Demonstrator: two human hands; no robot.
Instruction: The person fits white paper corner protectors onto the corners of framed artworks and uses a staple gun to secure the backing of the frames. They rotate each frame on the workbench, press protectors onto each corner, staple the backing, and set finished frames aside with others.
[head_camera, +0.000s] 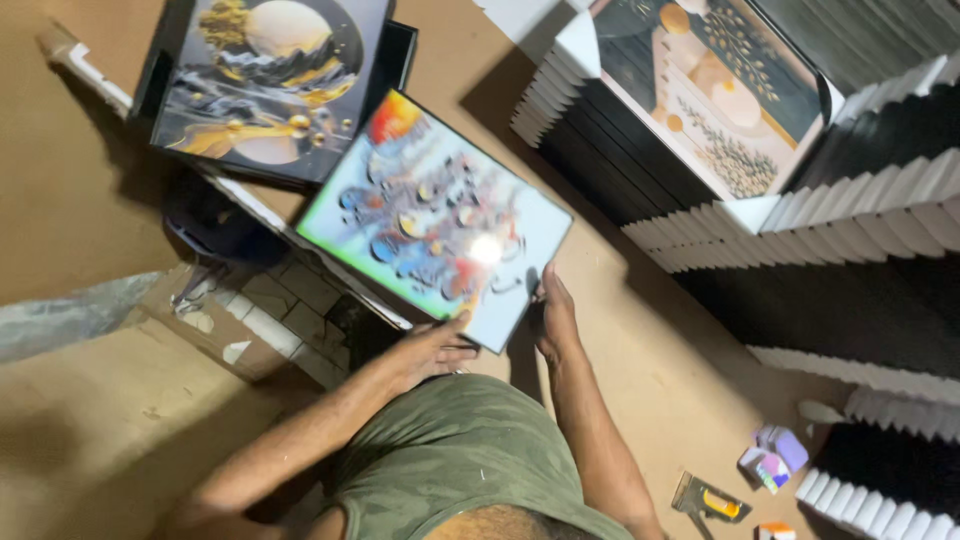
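I hold a black-framed picture (432, 220) with a glossy, many-coloured abstract print, tilted in front of me. My left hand (432, 350) grips its near edge from below, thumb on the frame. My right hand (553, 312) clasps the near right corner, fingers along the frame's side. A bright glare spot sits on the glass near that corner.
Another framed print (265, 80) with gold and grey swirls lies at the upper left on a dark stack. Stacks of black frames with white corner guards (800, 220) fill the right side, a beige-and-gold print (715, 90) on top. Small tools and tape (765, 470) lie on the brown floor.
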